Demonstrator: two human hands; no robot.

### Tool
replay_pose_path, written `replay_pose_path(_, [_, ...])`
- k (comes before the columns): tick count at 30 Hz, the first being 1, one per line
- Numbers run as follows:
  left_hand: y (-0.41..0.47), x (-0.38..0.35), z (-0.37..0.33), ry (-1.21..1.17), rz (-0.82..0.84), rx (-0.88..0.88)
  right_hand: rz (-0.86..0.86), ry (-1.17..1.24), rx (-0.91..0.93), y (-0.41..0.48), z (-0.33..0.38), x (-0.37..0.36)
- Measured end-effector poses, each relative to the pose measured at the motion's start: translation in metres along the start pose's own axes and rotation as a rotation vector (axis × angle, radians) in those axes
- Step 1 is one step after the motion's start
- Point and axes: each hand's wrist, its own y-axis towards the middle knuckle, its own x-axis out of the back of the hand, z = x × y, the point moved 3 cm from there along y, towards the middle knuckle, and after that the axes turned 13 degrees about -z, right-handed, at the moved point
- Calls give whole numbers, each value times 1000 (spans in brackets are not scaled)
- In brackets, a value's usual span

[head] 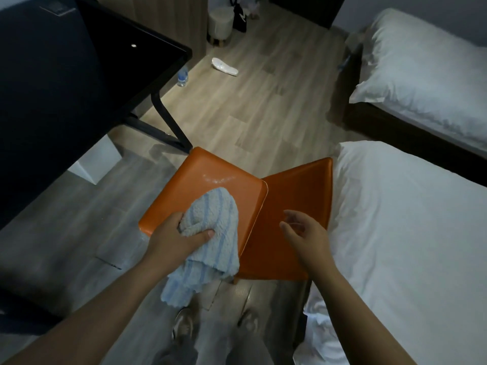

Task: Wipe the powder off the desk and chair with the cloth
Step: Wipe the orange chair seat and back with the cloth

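**Cloth on the chair seat, powder just beyond it**

At the far left stands the black desk point(66, 75), its glossy top dark; whether any powder lies on it cannot be told in this light. A white box point(95, 164) sits on the floor under it. Past the desk's far corner a small water bottle point(183, 77) stands on the wooden floor, and a white slipper point(225, 66) lies near it.

In the middle is the orange chair point(184, 191), seen from above with its seat toward the desk and its backrest toward the beds. A smear of white powder point(218, 178) lies on the far part of the seat. Just on the near side of the powder rests the light blue striped cloth point(210, 233), bunched on the seat with one end hanging off the near edge. The left hand point(179, 233) grips the cloth, fingers curled into the folds and thumb pressed across the top.

The right hand point(303, 233) is over the backrest, holding nothing, fingers loosely spread and slightly bent; whether it touches the chair cannot be told.

To the right are two beds with white covers, the near bed point(408, 233) just beside the chair and the far bed point(427, 69) beyond it.
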Motion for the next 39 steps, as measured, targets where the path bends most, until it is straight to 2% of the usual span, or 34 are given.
replay_pose_path(11, [38, -117, -38, 21, -38, 113, 6, -16, 17, 145, -80, 41])
replay_pose_path(18, [48, -211, -72, 67, -97, 148, -77, -1, -11, 222, -132, 60])
replay_pose_path(24, [66, -261, -82, 109, -163, 97, -15, 92, -42, 250, -147, 31])
replay_pose_path(29, [97, -299, -97, 40, -163, 43, -150, 221, 11, 258, -165, 15])
replay_pose_path(32, [115, -325, -109, -46, -120, 22, -176, 298, 58, 258, -182, 9])
replay_pose_path(39, [142, -374, -133, -200, 12, -28, -232, 421, 34, 258, -199, -2])
